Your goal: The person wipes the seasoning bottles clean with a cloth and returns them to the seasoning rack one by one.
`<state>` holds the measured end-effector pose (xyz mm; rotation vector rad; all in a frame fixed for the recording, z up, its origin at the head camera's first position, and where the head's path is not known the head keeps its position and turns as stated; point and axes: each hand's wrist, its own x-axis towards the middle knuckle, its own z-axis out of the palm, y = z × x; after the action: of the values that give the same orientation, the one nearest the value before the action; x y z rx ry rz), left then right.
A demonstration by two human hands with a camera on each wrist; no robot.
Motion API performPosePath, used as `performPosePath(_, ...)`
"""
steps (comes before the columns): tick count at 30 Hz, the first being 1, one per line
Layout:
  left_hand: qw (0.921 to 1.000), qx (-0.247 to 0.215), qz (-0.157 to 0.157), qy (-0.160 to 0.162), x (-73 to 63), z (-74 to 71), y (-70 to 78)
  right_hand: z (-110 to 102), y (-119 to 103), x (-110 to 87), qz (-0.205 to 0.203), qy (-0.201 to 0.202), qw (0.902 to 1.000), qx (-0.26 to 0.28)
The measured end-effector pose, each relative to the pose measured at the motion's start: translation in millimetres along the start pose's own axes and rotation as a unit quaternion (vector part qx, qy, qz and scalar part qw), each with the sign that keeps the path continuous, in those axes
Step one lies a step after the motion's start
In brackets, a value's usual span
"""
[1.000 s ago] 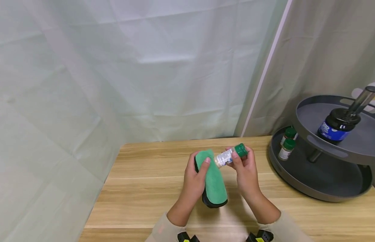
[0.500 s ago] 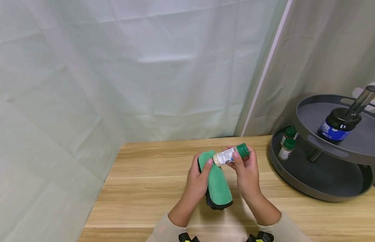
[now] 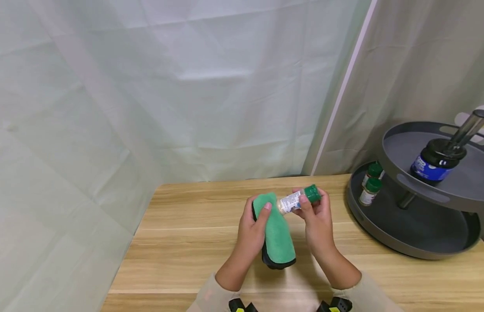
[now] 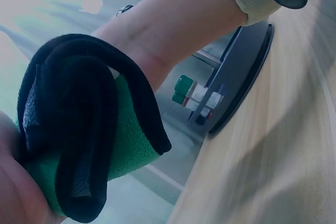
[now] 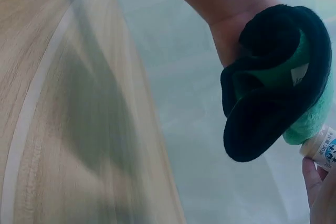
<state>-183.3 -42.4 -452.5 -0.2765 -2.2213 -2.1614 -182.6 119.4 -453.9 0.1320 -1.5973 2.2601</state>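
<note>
My left hand point(image 3: 250, 229) grips a folded green cloth point(image 3: 279, 238) with black edging, its thumb lying across the top. In my right hand point(image 3: 319, 221) is a small spice bottle point(image 3: 290, 202) with a green cap and a white label, pinched near the cap and tilted. The bottle's base meets the upper right side of the cloth. Seen from the left wrist, the rolled black edges of the cloth point(image 4: 84, 129) hide the bottle. The right wrist view shows the bottle's base end point(image 5: 318, 148) against the cloth point(image 5: 310, 114). Both hands are above the wooden table point(image 3: 179, 251).
A two-tier dark grey round tray point(image 3: 417, 249) stands at the right. Two green-capped spice bottles point(image 3: 370, 193) sit on its lower tier. Its upper tier point(image 3: 398, 143) bears a black jar point(image 3: 433, 162) with a blue label. Pale curtains point(image 3: 226, 108) hang behind the table.
The cloth and left hand shift slightly right, then back left, against the bottle's base. The right hand keeps hold of the bottle and barely moves.
</note>
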Motion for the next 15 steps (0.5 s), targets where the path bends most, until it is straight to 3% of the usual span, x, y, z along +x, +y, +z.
performPosePath(10,0.9994,-0.017,-0.012,-0.026,-0.5,1.3,-3.8,2.5,-5.1,-5.4,-0.016,-0.025,0.9988,0.037)
performPosePath(15,0.9992,-0.016,-0.017,-0.032,-0.9,3.2,-3.0,1.3,-6.7,-4.7,-0.031,-0.029,0.9988,0.024)
